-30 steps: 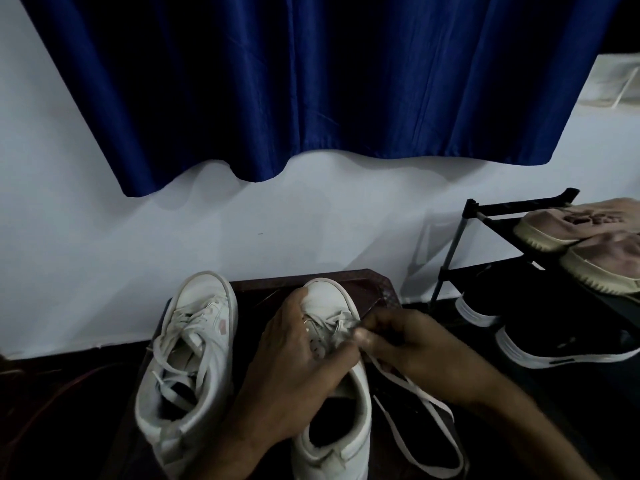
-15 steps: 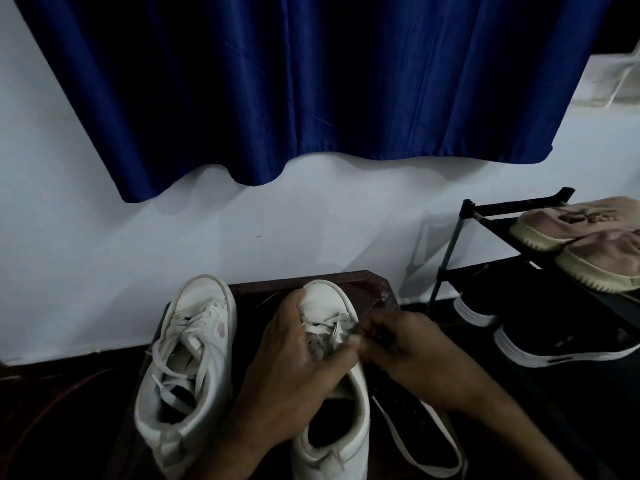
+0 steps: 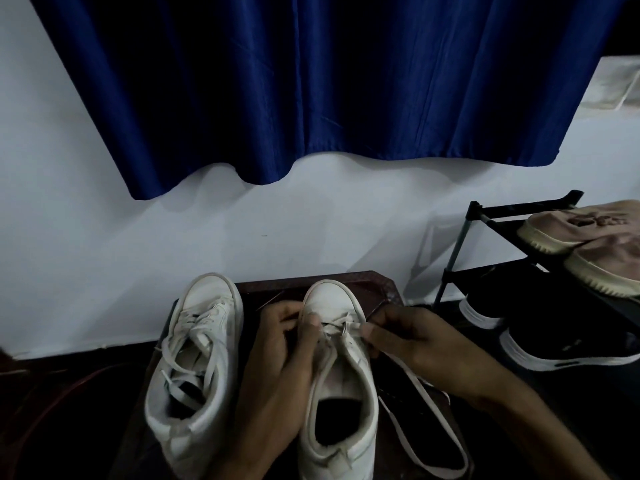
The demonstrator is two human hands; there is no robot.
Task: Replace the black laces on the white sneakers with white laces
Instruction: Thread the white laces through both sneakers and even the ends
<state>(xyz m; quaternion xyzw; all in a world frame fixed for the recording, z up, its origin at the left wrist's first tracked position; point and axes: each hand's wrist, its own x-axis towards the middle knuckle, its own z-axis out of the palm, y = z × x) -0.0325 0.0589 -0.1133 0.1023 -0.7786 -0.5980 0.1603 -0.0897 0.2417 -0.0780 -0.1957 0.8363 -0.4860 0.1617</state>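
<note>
Against a white wall, a dark table holds two sneakers. The left hand grips the right sneaker; the right hand pinches its white lace beside an eyelet. The left sneaker stands laced.

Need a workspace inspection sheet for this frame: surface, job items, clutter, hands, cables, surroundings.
Surface: dark brown table, both sneakers on it.
Job's things: left sneaker laced in white; right sneaker partly laced, white lace trailing off to its right.
Clutter: dark strip beside the right sneaker, too dim to identify.
Grippers: left hand grips the right sneaker; right hand pinches the white lace.
Cables: what looks like a reddish cord on the floor, left.
Surroundings: white wall, blue curtain, shoe rack holding shoes.
</note>
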